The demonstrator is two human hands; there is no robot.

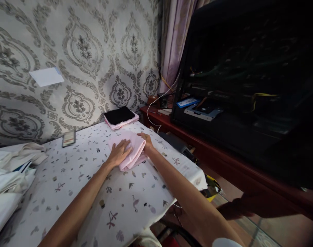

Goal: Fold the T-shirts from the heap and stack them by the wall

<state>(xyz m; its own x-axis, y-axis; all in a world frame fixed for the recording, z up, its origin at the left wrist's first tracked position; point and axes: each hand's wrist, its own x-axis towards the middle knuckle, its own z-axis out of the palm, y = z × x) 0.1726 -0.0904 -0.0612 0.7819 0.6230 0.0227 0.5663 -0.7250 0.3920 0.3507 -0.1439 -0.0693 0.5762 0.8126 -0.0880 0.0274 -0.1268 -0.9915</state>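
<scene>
A folded pink cloth (132,156) lies on the patterned table cover (89,192), in the middle of the view. My left hand (119,153) rests on its left part with the fingers spread flat. At the cloth's right side my right hand (147,143) grips the folded edge, thumb and fingers closed round it; some of those fingers are hidden. Behind the pink cloth, near the wall, a stack of folded cloths shows a black cloth (120,115) on top and a pink one (122,124) beneath.
A heap of white cloth (9,171) lies at the left. A small blurred object (69,138) sits by the wall. To the right, a red-brown desk (161,118) carries a large dark case (236,103). A white cable (152,103) hangs near the table's right edge.
</scene>
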